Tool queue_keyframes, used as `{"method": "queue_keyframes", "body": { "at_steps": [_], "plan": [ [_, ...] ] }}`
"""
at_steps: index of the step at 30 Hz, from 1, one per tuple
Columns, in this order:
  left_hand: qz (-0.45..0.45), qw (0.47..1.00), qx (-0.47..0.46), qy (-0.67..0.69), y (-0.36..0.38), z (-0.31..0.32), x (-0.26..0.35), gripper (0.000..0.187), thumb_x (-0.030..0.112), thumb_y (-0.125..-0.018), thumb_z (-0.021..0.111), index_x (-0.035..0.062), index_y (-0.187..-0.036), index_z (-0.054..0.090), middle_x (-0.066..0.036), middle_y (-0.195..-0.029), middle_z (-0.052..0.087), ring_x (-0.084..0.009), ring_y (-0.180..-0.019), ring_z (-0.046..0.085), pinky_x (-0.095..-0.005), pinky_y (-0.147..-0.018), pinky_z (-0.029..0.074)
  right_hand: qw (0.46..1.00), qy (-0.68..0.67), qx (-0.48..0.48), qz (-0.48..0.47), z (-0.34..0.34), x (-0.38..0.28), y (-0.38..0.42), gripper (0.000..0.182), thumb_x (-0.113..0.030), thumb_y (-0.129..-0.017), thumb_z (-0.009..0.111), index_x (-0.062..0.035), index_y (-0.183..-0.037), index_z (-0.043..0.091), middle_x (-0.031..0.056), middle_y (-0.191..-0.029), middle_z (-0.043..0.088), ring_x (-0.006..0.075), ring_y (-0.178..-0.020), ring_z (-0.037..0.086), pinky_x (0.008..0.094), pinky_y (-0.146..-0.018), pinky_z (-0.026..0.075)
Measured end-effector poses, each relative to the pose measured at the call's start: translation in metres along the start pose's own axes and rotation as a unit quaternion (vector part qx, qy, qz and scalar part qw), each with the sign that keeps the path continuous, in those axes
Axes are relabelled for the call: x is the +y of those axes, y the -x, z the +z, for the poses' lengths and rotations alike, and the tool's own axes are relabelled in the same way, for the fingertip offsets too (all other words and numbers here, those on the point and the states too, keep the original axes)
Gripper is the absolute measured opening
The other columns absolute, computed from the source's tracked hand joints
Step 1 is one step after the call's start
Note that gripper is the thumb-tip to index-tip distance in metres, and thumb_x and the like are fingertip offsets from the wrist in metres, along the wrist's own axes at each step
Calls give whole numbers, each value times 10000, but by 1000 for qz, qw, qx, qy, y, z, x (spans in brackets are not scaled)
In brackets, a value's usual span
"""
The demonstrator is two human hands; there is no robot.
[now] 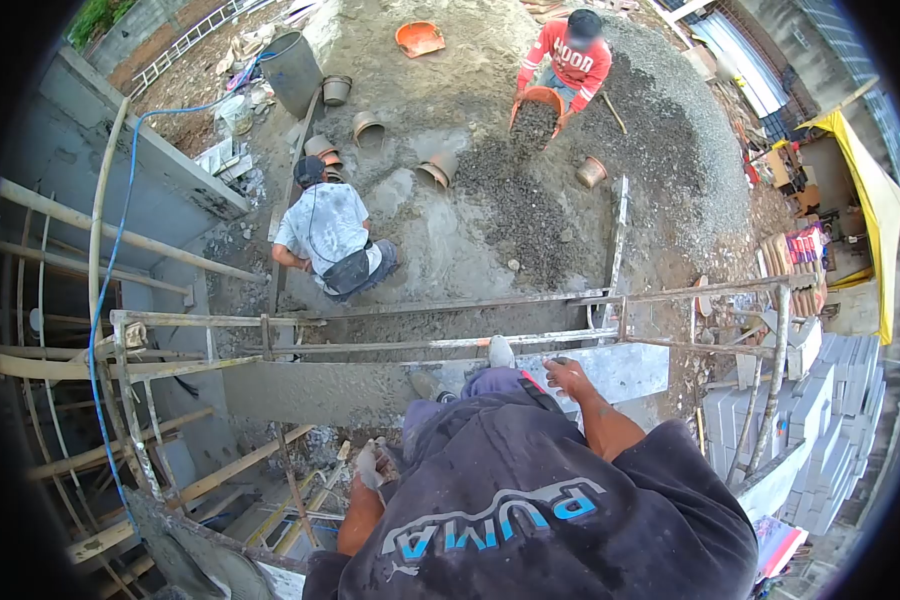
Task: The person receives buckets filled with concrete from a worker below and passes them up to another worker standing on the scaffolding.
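My left hand (375,466) is low beside my left leg, smeared with grey; its fingers are too unclear to show whether they hold anything. Over the pale ledge (620,368), to the right of my knees, my right hand (568,379) has its fingers curled together, with a small dark thing at their tips that I cannot make out. A dark shirt (530,500) with PUMA lettering fills the bottom centre. One grey-covered shoe (501,352) points toward the metal rails (450,344).
Below, a person in red (575,62) tips an orange bucket (542,104) of gravel. Another person (325,232) squats by wet cement (432,215). Bamboo poles (140,235) and a blue hose (120,225) stand left; grey blocks (795,420) are stacked right.
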State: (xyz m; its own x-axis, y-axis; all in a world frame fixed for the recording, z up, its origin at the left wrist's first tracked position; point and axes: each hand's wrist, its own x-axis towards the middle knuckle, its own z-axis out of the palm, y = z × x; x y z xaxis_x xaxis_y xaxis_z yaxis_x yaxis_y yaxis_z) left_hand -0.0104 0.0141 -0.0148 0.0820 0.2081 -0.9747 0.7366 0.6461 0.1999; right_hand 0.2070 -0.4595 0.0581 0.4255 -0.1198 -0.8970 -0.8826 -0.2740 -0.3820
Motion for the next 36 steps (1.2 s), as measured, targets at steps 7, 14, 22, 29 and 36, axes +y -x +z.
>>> {"method": "queue_keyframes", "body": {
  "at_steps": [7,14,22,29,36],
  "plan": [
    [63,998,-9,30,4,35,58,298,418,-889,561,122,-891,598,-11,-768,607,-175,-659,576,-325,-550,460,998,18,-4,-59,24,-34,5,580,-443,-830,616,0,-1195,533,231,-1128,595,346,-998,604,472,-757,490],
    [83,995,-10,49,10,49,77,270,370,-924,519,102,-933,557,-32,-776,597,-194,-611,572,-328,-464,452,997,28,-30,-71,23,-57,4,550,-445,-842,608,-57,-1218,504,157,-1115,609,265,-939,608,456,-780,472],
    [43,998,27,-21,-3,27,32,210,354,-919,519,164,-967,596,19,-799,632,-146,-667,610,-336,-564,455,999,14,8,-41,14,-37,6,505,-439,-830,614,-76,-1177,560,150,-1052,616,269,-924,614,440,-721,482],
    [37,999,19,-3,-24,16,10,224,387,-889,567,180,-970,598,24,-808,636,-145,-663,598,-350,-587,433,999,34,-26,-26,5,-39,1,550,-429,-853,605,-36,-1222,493,151,-1070,615,259,-912,609,443,-760,476],
    [46,999,16,-15,15,43,40,252,382,-917,535,133,-883,540,9,-695,572,-137,-517,516,-316,-456,467,996,49,-38,-56,4,-59,-16,515,-438,-855,597,-54,-1192,530,124,-1038,623,233,-871,614,428,-732,483]
  ]
}}
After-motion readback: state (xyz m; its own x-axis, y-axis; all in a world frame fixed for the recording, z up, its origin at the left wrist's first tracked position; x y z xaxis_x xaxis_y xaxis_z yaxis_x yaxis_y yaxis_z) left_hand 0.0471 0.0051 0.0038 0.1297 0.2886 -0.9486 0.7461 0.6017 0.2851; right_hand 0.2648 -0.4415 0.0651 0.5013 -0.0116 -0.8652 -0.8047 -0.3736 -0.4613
